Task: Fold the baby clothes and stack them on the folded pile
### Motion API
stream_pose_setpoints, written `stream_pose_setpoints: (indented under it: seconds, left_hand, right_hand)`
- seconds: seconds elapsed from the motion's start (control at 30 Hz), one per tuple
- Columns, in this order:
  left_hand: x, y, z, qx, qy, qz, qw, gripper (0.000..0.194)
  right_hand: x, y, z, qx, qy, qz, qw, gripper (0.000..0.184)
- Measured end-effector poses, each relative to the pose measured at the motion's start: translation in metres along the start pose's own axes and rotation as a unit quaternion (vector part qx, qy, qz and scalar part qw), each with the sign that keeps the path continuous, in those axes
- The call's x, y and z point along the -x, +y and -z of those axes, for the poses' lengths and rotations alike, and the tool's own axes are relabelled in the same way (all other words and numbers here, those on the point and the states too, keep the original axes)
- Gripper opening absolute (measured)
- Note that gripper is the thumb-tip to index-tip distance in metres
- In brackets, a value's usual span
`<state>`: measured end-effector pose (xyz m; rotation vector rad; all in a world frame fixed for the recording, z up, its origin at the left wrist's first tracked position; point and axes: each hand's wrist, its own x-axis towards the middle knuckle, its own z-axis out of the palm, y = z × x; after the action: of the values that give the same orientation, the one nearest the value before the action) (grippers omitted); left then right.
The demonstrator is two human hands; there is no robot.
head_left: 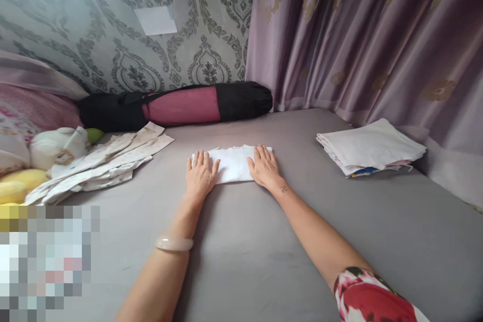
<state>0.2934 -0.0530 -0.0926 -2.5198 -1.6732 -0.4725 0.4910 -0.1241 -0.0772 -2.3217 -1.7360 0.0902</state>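
Note:
A folded white cloth [233, 167], wider than it is deep, lies flat in the middle of the grey bed sheet [241, 241]. My left hand [202, 173] rests palm down on its left end, fingers stretched out and pointing away from me. On the right end my right hand [265, 167] lies flat in the same way, thumb toward the middle. Both hands press on the cloth without gripping it. The cloth's far edge looks slightly uneven. Its ends are partly covered by my hands.
A stack of folded cloths [372, 146] sits to the right. Light patterned garments [109, 161] lie loosely at the left, beside a white plush toy [58, 147] and a yellow plush [22, 186]. A long black and pink bag [181, 105] runs along the wall; a purple curtain [339, 35] hangs at right.

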Motion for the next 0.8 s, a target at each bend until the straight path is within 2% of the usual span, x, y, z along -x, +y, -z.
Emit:
stream_pose_setpoints:
  seconds: [0.1, 0.23, 0.3, 0.67, 0.8]
  left_hand:
    - [0.001, 0.009, 0.002, 0.005, 0.012, -0.036, 0.999, 0.062]
    - [0.002, 0.017, 0.000, 0.022, -0.072, -0.063, 0.995, 0.062]
    - [0.003, 0.018, -0.001, 0.025, -0.097, -0.064, 0.993, 0.063]
    - [0.003, 0.017, -0.002, 0.032, -0.086, -0.061, 0.994, 0.061]
    - [0.003, 0.018, -0.003, 0.035, -0.061, -0.059, 0.996, 0.059]
  right_hand:
    - [0.001, -0.006, -0.002, -0.010, 0.014, 0.044, 0.999, 0.063]
    - [0.001, -0.010, -0.011, -0.020, -0.005, 0.057, 0.998, 0.062]
    - [0.001, -0.010, -0.015, -0.020, -0.014, 0.054, 0.998, 0.062]
    - [0.002, -0.011, -0.014, -0.025, -0.007, 0.054, 0.998, 0.061]
    - [0.001, -0.013, -0.013, -0.030, 0.020, 0.065, 0.997, 0.059]
